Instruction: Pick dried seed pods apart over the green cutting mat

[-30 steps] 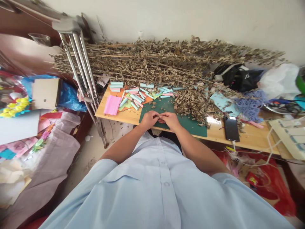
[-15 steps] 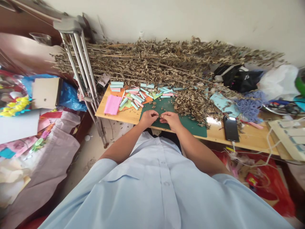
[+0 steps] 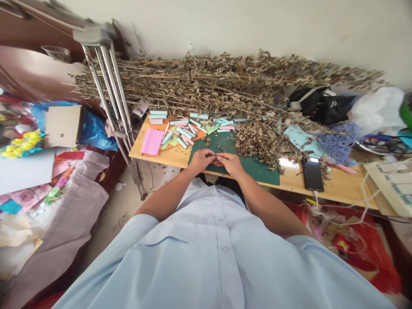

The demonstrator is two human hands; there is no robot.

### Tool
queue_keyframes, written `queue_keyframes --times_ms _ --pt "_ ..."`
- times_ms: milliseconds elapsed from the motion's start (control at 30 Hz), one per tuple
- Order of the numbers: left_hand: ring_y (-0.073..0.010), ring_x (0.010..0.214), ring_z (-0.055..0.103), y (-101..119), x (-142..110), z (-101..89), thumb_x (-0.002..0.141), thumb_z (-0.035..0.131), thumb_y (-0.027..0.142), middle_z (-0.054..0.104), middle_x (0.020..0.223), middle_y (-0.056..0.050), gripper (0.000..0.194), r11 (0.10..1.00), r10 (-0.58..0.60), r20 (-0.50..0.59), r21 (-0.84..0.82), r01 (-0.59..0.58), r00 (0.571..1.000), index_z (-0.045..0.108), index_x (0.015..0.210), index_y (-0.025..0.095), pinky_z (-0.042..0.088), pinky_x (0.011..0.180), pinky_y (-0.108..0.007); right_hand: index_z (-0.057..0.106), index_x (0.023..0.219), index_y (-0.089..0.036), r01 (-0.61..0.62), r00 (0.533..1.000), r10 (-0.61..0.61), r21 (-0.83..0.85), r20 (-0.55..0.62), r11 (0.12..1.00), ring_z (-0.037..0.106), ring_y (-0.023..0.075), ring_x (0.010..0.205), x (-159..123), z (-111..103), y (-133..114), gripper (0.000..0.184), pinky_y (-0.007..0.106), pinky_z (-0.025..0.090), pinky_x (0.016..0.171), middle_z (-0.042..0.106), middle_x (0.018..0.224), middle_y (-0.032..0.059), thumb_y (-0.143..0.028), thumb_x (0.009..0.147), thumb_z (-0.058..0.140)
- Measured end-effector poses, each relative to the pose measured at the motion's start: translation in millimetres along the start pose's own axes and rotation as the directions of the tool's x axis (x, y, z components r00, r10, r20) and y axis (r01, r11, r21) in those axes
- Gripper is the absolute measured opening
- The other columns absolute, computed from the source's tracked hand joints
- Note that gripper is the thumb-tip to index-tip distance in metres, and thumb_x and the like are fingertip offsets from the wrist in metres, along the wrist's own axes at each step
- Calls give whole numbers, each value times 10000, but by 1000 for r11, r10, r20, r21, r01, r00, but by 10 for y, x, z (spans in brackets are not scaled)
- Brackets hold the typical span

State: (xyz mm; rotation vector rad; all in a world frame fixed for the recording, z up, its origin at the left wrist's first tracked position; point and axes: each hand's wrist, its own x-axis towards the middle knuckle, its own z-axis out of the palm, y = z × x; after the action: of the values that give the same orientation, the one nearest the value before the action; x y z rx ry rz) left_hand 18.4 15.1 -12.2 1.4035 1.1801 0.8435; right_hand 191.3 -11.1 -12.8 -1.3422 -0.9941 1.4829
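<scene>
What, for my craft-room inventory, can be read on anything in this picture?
No word, brand or number can be read clearly.
The small red-and-yellow packet on the red plastic bag: markings too small and blurred to read.
The cream panel with pale blue patches: nothing legible.
The black smartphone: its dark screen shows no readable text.

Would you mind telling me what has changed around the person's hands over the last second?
Very little. The left hand and right hand parted slightly, then came back together, their fingertips meeting above the green cutting mat. Anything pinched between them is too small to make out. The pale blue and pink paper rolls and dried plant stems stayed as they were.
</scene>
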Motion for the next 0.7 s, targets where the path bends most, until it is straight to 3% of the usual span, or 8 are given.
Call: queue_keyframes --times_ms 133,233,500,700 --pt "-130 663 706 71 -14 -11 818 680 202 742 773 -17 101 999 -49 8 -3 49 999 750 875 157 596 682 -251 804 1012 -183 33 999 -32 -54 23 998 772 205 764 -14 -9 6 377 349 662 761 804 852 50 -411 716 854" --pt "-137 682 714 112 -21 -23 830 669 217 749 775 -27 126 998 -60 44 -1 60 997 760 888 150 597 699 -254 801 955 -177 16 1000 -17 -65 -10 998 763 204 718 3 5 12 326 342 662 709 792 785 45 -406 726 838" --pt "-133 675 681 110 -46 -1 771 644 176 749 747 -9 162 974 4 1 228 -4 1000 776 866 175 539 644 -221 738 814 -182 18 998 -24 -119 -53 993 738 189 610 8 50 15 165 301 643 611 745 655 24 -331 755 780" --pt "-132 647 690 77 -21 5 787 622 164 733 726 -4 153 988 -31 10 148 29 999 755 862 167 547 638 -225 705 793 -188 19 997 -26 -112 -67 994 706 164 540 24 28 48 135 266 619 547 718 620 2 -298 740 764"
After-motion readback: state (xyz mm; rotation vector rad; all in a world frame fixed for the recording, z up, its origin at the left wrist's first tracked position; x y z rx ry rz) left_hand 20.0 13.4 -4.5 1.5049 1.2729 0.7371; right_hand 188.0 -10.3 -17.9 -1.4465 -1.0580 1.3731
